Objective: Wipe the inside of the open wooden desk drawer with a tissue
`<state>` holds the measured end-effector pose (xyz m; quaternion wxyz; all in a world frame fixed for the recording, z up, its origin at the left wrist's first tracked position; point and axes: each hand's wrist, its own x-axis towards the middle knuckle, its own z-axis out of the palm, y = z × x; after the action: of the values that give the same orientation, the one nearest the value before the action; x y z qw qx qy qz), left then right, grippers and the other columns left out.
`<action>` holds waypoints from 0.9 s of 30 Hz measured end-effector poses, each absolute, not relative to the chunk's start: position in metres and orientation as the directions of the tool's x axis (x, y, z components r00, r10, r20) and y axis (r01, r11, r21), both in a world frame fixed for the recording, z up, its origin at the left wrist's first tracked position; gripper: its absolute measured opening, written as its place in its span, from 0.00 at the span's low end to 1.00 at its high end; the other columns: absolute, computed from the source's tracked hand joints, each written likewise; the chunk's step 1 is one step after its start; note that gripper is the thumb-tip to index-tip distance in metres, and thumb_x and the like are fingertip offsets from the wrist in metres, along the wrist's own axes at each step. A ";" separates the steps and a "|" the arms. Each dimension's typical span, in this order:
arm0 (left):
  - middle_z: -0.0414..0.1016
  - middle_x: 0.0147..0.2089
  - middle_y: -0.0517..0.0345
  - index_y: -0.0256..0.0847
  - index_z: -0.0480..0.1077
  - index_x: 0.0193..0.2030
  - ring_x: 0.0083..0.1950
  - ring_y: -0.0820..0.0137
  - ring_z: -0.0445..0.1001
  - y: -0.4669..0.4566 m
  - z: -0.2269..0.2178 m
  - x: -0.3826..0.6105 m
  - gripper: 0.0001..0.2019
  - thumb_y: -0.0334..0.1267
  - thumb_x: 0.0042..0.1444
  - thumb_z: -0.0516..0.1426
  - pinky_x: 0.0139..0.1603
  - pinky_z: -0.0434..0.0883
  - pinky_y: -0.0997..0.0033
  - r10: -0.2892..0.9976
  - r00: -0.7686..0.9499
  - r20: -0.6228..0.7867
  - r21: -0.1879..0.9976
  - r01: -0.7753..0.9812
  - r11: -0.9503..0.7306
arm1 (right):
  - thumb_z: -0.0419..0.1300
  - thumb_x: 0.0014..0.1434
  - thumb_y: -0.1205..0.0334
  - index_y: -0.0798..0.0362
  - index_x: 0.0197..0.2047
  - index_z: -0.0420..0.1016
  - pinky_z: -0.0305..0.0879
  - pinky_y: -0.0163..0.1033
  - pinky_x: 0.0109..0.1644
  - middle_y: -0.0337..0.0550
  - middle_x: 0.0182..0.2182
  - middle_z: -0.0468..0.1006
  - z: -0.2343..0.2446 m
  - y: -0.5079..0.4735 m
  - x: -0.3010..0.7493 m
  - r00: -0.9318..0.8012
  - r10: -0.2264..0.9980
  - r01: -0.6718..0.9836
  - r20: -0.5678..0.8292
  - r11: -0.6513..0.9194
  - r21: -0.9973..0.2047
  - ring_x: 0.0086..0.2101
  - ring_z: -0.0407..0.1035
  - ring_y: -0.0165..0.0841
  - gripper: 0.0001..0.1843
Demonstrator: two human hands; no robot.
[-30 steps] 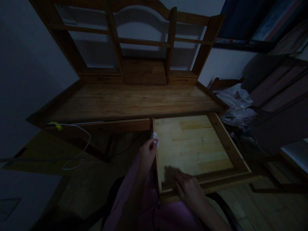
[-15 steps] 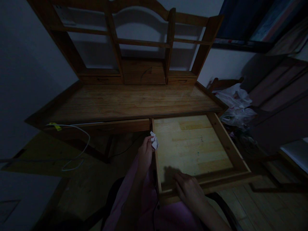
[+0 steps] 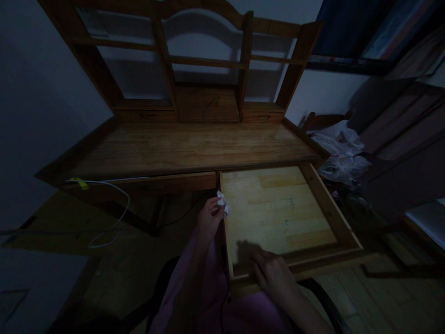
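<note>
A wooden drawer stands pulled out from the right side of a wooden desk; its pale bottom shows nothing lying in it. My left hand is closed on a crumpled white tissue held against the drawer's left wall. My right hand rests over the drawer's front rail, fingers curled on the wood.
A hutch with shelves rises at the back of the desk. A white cable hangs off the desk's left front edge. Plastic bags lie to the right. Dark furniture stands at the far right.
My left hand with the tissue has shifted a little along the drawer's left wall. The right hand has stayed on the front rail.
</note>
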<state>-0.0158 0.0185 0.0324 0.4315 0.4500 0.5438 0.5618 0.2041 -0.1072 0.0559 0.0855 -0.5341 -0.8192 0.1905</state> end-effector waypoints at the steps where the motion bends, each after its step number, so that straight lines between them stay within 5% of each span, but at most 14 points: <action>1: 0.82 0.49 0.45 0.39 0.73 0.49 0.42 0.65 0.81 0.018 0.032 -0.015 0.20 0.37 0.48 0.65 0.42 0.76 0.68 0.973 -0.230 0.021 1.000 0.001 -0.021 | 0.50 0.65 0.71 0.51 0.46 0.74 0.66 0.40 0.42 0.45 0.41 0.81 0.056 -0.107 0.204 -0.418 0.907 0.841 -0.056 0.363 -0.402 0.38 0.76 0.38 0.14; 9: 0.78 0.40 0.57 0.42 0.73 0.51 0.33 0.72 0.74 0.017 0.028 0.001 0.19 0.40 0.53 0.65 0.38 0.72 0.72 0.920 -0.377 0.104 0.966 0.258 -0.003 | 0.49 0.64 0.71 0.52 0.48 0.74 0.66 0.41 0.42 0.46 0.42 0.81 0.057 -0.108 0.204 -0.416 0.906 0.848 -0.074 0.357 -0.391 0.38 0.76 0.38 0.15; 14: 0.73 0.41 0.56 0.43 0.73 0.52 0.39 0.67 0.74 0.013 0.029 0.004 0.19 0.39 0.53 0.67 0.42 0.72 0.69 0.891 -0.405 0.206 0.886 0.464 0.007 | 0.49 0.64 0.72 0.51 0.45 0.74 0.65 0.40 0.42 0.45 0.40 0.80 0.058 -0.107 0.204 -0.415 0.906 0.847 -0.081 0.353 -0.398 0.38 0.76 0.38 0.14; 27: 0.75 0.56 0.46 0.44 0.61 0.60 0.53 0.60 0.78 0.010 0.020 0.019 0.26 0.28 0.55 0.60 0.53 0.73 0.62 0.914 -0.361 0.188 0.903 0.430 -0.016 | 0.49 0.66 0.71 0.53 0.48 0.75 0.67 0.41 0.43 0.47 0.41 0.80 0.057 -0.108 0.204 -0.422 0.904 0.843 -0.075 0.360 -0.400 0.39 0.76 0.38 0.15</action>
<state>0.0194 0.0103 0.0202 0.2430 0.5105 0.6581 0.4972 0.2042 -0.1077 0.0567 0.0789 -0.5319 -0.8208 0.1926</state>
